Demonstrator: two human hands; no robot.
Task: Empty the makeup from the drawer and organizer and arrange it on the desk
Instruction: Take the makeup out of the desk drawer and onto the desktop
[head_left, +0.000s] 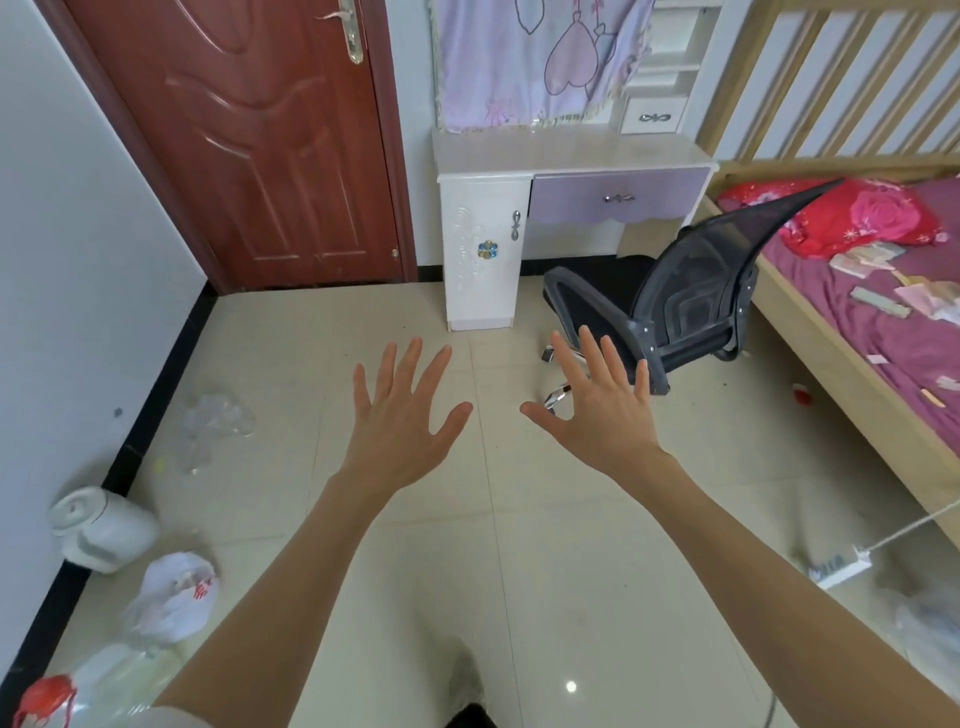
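Left hand (402, 415) and right hand (605, 410) both spread, fingers straight, holding nothing, over tiled floor (519, 545); white desk (566, 150) beyond, purple drawer (618, 196) closed.

floor (519, 545) glossy tile | door (249, 130) varnished wood | chair (691, 280) black mesh

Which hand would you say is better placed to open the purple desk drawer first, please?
Probably the right hand. Both hands are open and empty, well short of the desk, but the purple drawer lies up and to the right, more in line with it than with the left hand.
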